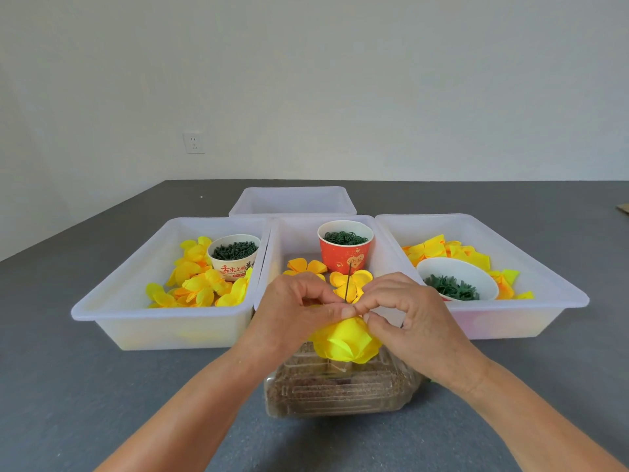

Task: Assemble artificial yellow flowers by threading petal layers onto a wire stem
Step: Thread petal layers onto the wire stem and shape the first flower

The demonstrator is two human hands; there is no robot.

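Pinching at the wire stem (348, 282): both hands meet over the near middle of the grey table (102, 386). Left hand (299, 311) has fingers curled, thumb and forefinger pressed together at the base of the exposed wire. Right hand (405, 315) likewise curled, fingertips pinching at the same spot from the right; the two hands touch there. What exactly sits between the fingertips cannot be told.

Wire stands upright, dark and thin, its tip rising above the fingers in front of the red cup (345, 248). Just below the hands, a yellow flower (345, 340) of folded petal layers sits on the wire. Under it, a clear plastic box (340, 390) with brownish fill, lying on the table nearest the camera.

Behind: three white trays in a row, a fourth tray (292, 201) farther back.
- Left tray (112, 301): loose yellow petal pieces (200, 284) and a pale paper cup (234, 255) of dark green parts.
- Middle tray (384, 253): the red cup with green rings, two orange-yellow petal pieces (306, 266) in front of it.
- Right tray (544, 277): flat yellow pieces (446, 250) and a white bowl (457, 279) of green parts.

Wall socket (194, 143) on the far wall, left.
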